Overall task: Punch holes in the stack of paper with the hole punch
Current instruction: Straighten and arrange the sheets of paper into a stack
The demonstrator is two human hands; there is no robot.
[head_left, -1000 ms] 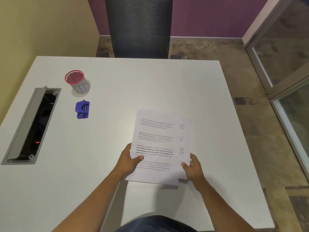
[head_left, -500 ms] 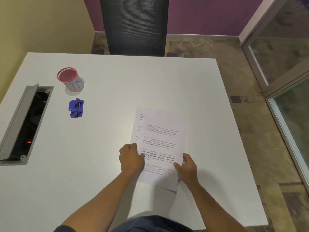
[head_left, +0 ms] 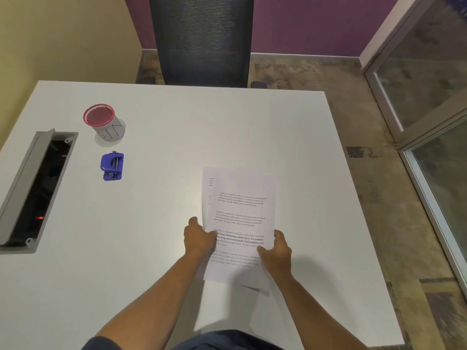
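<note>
- Cable hatch [head_left: 35,188] sits open along the table's [head_left: 177,127] left edge; keep loose sheets clear of it.
- Pen cup [head_left: 102,121] and blue hole punch [head_left: 112,166] stand near the far-left corner, well apart from the paper, untouched.
- Left hand [head_left: 198,238] pinches the left edge of the paper stack [head_left: 240,223].
- Right hand [head_left: 276,253] grips its right edge, near the table's front edge.
- Sheets look fanned; I judge squaring them flush first gives aligned holes.

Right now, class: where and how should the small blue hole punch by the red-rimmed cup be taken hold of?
Probably grip the small blue hole punch across its two long sides, coming from above. It lies flat and apart from the red-rimmed cup, so both sides are free.
</note>
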